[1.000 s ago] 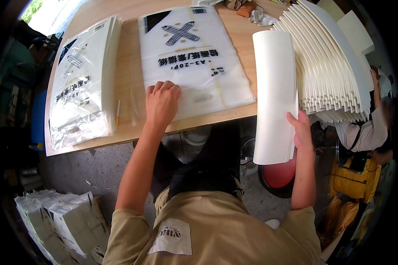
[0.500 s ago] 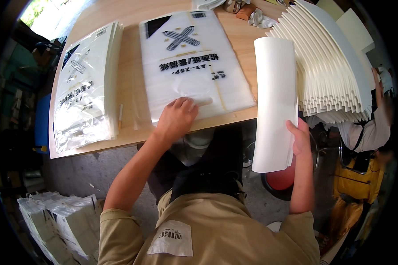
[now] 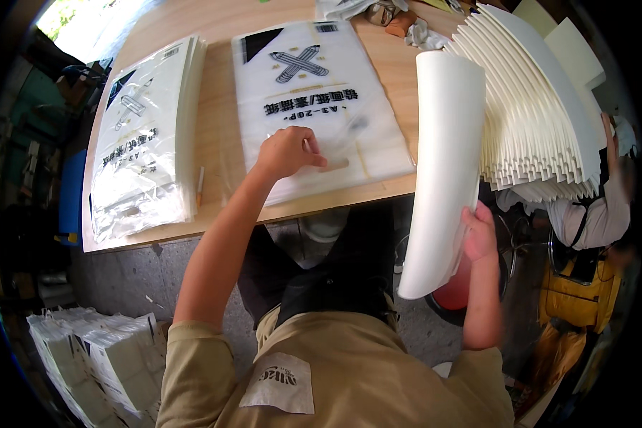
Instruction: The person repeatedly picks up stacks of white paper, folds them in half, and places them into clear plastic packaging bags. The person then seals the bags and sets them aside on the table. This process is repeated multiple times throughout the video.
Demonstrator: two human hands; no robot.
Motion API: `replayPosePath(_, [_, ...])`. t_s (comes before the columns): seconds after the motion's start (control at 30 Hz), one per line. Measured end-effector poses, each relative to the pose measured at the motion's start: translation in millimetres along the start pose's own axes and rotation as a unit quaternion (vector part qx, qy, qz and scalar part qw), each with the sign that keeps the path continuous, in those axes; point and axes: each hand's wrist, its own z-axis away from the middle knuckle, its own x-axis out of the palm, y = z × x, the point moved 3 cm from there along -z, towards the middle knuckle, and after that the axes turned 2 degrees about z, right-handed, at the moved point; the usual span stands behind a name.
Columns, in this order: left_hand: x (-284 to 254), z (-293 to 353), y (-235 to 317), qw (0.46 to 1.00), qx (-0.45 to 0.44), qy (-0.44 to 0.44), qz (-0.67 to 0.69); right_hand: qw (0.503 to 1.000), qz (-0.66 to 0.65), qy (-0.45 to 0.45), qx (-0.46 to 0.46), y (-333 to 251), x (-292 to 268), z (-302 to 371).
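Note:
A stack of clear plastic bags (image 3: 299, 114) printed with crossed pencils lies flat at the table's front edge. Over its lower part is my left hand (image 3: 290, 151), fingers curled and thumb drawn in, pinching the film of the top bag, which looks rumpled and blurred beside it. My right hand (image 3: 481, 234) grips a sheaf of white paper (image 3: 449, 157) by its right edge near the lower end. The sheaf stands lengthwise off the table's front right, bowed into a curve. My right fingers are partly hidden behind it.
Filled paper packs (image 3: 139, 143) lie stacked at the left, with a thin white and orange stick (image 3: 200, 187) alongside. Fanned paper bundles (image 3: 528, 107) pile up at the right. A red-topped stool (image 3: 453, 292) stands below. Wrapped packs (image 3: 100, 357) sit on the floor. Another person is at far right.
My left hand has risen slightly from the bags, its fingers now curled in and the top film disturbed. The paper sheaf in my right hand has dropped a little and tilted, its lower end swinging left.

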Motion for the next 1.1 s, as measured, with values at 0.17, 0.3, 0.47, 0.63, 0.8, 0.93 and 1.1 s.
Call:
replayPosePath(0.17, [0, -3, 5, 0.998, 0.008, 0.011, 0.054, 0.961, -0.202, -0.184, 0.035, 52, 69, -13])
replayPosePath(0.3, [12, 11, 24, 0.996, 0.075, 0.053, 0.021, 0.916, -0.316, -0.239, 0.064, 83, 132, -38])
replayPosePath(0.47, [34, 24, 28, 0.982, 0.173, 0.066, -0.031, 0.918, -0.331, -0.206, 0.068, 82, 160, -47])
replayPosePath(0.63, [37, 19, 13, 0.973, 0.167, -0.018, 0.156, 0.914, -0.344, -0.202, 0.071, 82, 163, -51])
replayPosePath(0.8, [6, 13, 0, 0.963, 0.058, 0.038, 0.261, 0.909, -0.351, -0.218, 0.046, 97, 143, -50])
replayPosePath(0.93, [-29, 3, -14, 0.935, 0.018, 0.211, 0.283, 0.919, -0.346, -0.183, 0.048, 105, 133, -39])
replayPosePath(1.1, [-74, -8, -24, 0.906, -0.017, 0.294, 0.304, 0.929, -0.329, -0.165, 0.04, 109, 122, -26])
